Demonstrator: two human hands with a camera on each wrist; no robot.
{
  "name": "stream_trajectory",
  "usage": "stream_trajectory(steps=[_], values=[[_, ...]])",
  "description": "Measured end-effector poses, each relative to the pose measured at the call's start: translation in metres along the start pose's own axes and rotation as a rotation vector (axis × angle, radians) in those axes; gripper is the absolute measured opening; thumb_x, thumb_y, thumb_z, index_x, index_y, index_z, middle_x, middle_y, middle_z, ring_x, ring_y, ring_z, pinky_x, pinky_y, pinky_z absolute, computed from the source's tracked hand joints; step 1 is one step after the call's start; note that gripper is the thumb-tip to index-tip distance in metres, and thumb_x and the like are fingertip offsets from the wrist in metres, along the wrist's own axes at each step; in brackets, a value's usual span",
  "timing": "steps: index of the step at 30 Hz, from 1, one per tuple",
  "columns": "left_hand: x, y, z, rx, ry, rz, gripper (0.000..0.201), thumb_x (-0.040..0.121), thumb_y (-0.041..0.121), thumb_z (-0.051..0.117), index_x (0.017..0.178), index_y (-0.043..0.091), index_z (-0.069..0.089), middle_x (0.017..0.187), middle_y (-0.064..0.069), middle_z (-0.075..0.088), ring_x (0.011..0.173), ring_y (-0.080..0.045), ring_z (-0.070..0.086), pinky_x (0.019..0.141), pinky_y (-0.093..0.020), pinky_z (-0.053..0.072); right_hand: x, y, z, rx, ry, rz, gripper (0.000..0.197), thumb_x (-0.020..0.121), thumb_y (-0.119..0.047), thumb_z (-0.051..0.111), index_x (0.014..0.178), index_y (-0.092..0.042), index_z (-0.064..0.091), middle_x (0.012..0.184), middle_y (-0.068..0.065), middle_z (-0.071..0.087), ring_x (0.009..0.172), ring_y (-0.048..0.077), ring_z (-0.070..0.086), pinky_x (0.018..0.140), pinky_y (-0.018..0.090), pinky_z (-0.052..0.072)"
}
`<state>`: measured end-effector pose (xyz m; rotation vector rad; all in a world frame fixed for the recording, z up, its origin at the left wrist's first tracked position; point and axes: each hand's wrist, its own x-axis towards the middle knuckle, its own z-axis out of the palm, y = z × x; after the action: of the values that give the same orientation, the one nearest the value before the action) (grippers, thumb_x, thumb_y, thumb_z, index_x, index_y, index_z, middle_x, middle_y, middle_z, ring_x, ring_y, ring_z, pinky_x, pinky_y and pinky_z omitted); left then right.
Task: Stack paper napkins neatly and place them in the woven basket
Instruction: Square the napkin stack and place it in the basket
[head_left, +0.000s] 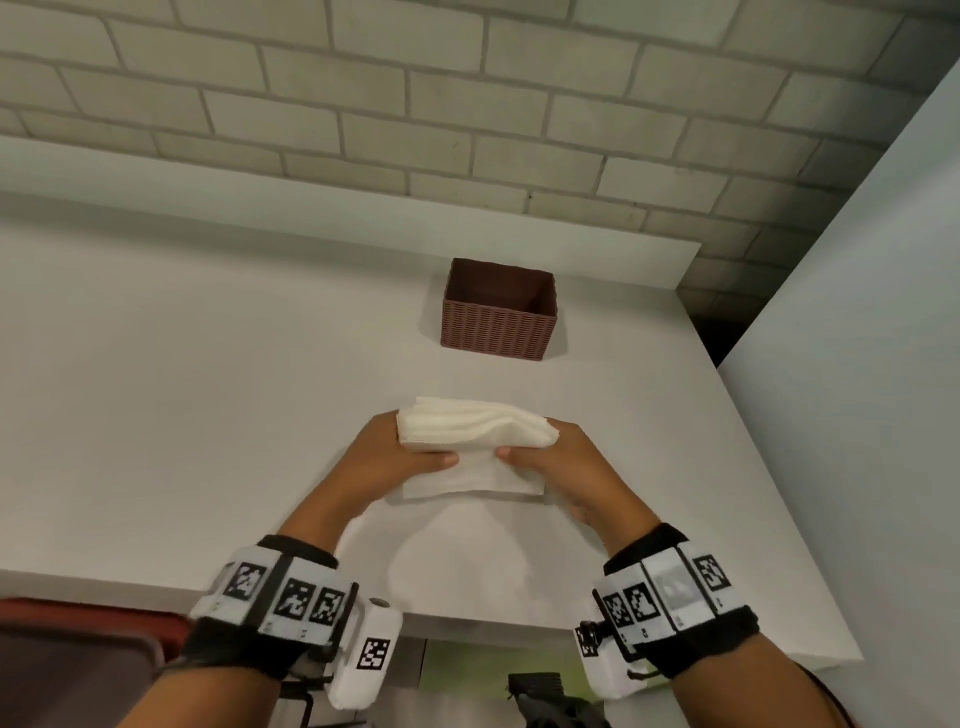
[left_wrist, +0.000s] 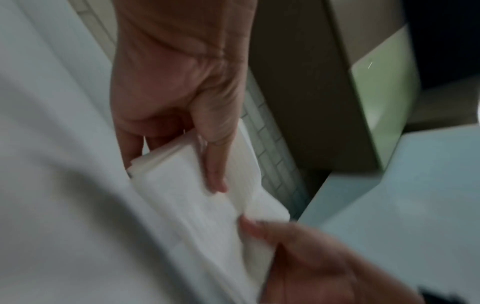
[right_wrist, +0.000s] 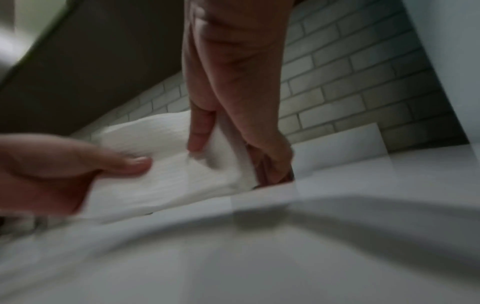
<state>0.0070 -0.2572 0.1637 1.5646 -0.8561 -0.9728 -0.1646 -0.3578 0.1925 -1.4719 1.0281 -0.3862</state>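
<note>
1. The left hand (head_left: 400, 457) grips the left end of the napkins (head_left: 472, 434), thumb on top.
2. The napkins are held just above the white worktop (head_left: 208, 374).
3. The right hand (head_left: 561, 462) pinches their right end, fingers (right_wrist: 270, 164) curled underneath.
4. The brown basket (head_left: 498, 327) stands farther back, apart.

Likely a home kitchen: a white surface (head_left: 208, 389) backed at 12 o'clock by a pale brick-tiled wall (head_left: 467, 104).

Dim light; wrist views blurred, edges warped
</note>
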Motion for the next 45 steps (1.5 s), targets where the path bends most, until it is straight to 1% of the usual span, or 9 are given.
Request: stream_trajectory(steps=[5, 10, 15, 21, 27, 33, 36, 42, 45], values=[[0.005, 0.036, -0.017, -0.712, -0.183, -0.101, 0.07, 0.03, 0.031, 0.094, 0.093, 0.008, 0.073, 0.094, -0.009, 0.076, 0.085, -0.022, 0.073, 0.073, -0.036, 0.06, -0.007, -0.038, -0.008, 0.383, -0.176, 0.055, 0.026, 0.091, -0.008, 0.058, 0.117, -0.012, 0.058, 0.116, 0.008, 0.067, 0.109, 0.026, 0.063, 0.096, 0.039, 0.051], [0.012, 0.041, 0.009, -1.285, -0.103, 0.015, 0.043, 0.067, 0.026, 0.071, 0.104, 0.005, 0.07, 0.109, -0.016, 0.07, 0.1, -0.032, 0.068, 0.092, -0.053, 0.047, -0.002, -0.05, 0.02, 0.638, -0.087, 0.061, 0.035, 0.091, -0.007, 0.057, 0.126, -0.013, 0.053, 0.121, 0.012, 0.065, 0.102, 0.027, 0.064, 0.082, 0.04, 0.055], [0.033, 0.049, 0.025, -1.03, 0.155, -0.142, 0.018, 0.088, 0.002, 0.047, 0.103, 0.004, 0.057, 0.081, -0.012, 0.072, 0.085, -0.027, 0.065, 0.062, -0.039, 0.058, 0.011, -0.034, 0.029, 0.513, -0.002, 0.115, 0.042, 0.088, -0.005, 0.061, 0.128, -0.013, 0.051, 0.121, 0.013, 0.063, 0.101, 0.031, 0.065, 0.077, 0.048, 0.059], [0.06, 0.052, 0.028, -0.978, 0.199, -0.191, 0.031, 0.09, 0.0, 0.046, 0.12, 0.001, 0.049, 0.103, -0.017, 0.062, 0.09, -0.028, 0.06, 0.079, -0.04, 0.051, 0.033, -0.039, 0.002, 0.684, -0.07, 0.237, 0.037, 0.086, 0.005, 0.059, 0.122, -0.003, 0.052, 0.1, 0.012, 0.065, 0.084, 0.024, 0.064, 0.051, 0.029, 0.06], [0.104, 0.059, 0.022, -0.497, 0.26, -0.192, 0.074, 0.086, -0.004, 0.057, 0.145, 0.024, 0.022, 0.131, -0.014, 0.044, 0.107, -0.03, 0.055, 0.079, -0.04, 0.052, 0.077, -0.056, -0.023, 0.45, 0.084, 0.181, 0.039, 0.091, 0.0, 0.054, 0.129, -0.001, 0.046, 0.112, 0.016, 0.06, 0.085, 0.025, 0.062, 0.055, 0.031, 0.06], [0.158, 0.083, 0.015, 0.1, 0.286, 0.055, 0.026, 0.087, 0.01, 0.061, 0.113, 0.012, 0.059, 0.129, -0.009, 0.051, 0.103, -0.022, 0.054, 0.085, -0.036, 0.053, 0.131, -0.081, -0.041, 0.151, 0.259, -0.11, 0.064, 0.092, -0.002, 0.052, 0.146, -0.029, 0.028, 0.121, -0.003, 0.04, 0.106, 0.027, 0.056, 0.062, 0.03, 0.058], [0.186, 0.092, 0.014, 0.347, 0.3, 0.151, 0.022, 0.089, 0.015, 0.058, 0.109, 0.013, 0.065, 0.13, -0.005, 0.056, 0.113, -0.022, 0.055, 0.095, -0.033, 0.046, 0.161, -0.089, -0.046, 0.022, 0.275, -0.18, 0.046, 0.094, -0.005, 0.048, 0.137, -0.022, 0.048, 0.134, 0.005, 0.046, 0.104, 0.023, 0.057, 0.056, 0.022, 0.058], [0.228, 0.087, 0.017, 0.777, 0.134, 0.048, 0.033, 0.093, 0.017, 0.046, 0.124, 0.022, 0.058, 0.141, -0.005, 0.046, 0.129, -0.028, 0.039, 0.101, -0.029, 0.033, 0.202, -0.092, -0.05, -0.141, 0.316, -0.132, 0.031, 0.093, -0.003, 0.047, 0.12, -0.007, 0.063, 0.134, 0.013, 0.054, 0.111, 0.028, 0.059, 0.091, 0.039, 0.055], [0.229, 0.083, 0.02, 0.923, 0.113, -0.054, 0.036, 0.096, 0.025, 0.041, 0.129, 0.031, 0.052, 0.138, -0.005, 0.046, 0.131, -0.03, 0.027, 0.099, -0.035, 0.03, 0.208, -0.092, -0.048, -0.303, 0.324, -0.136, 0.031, 0.092, -0.004, 0.048, 0.119, -0.006, 0.063, 0.135, 0.01, 0.055, 0.124, 0.027, 0.052, 0.106, 0.031, 0.041]])
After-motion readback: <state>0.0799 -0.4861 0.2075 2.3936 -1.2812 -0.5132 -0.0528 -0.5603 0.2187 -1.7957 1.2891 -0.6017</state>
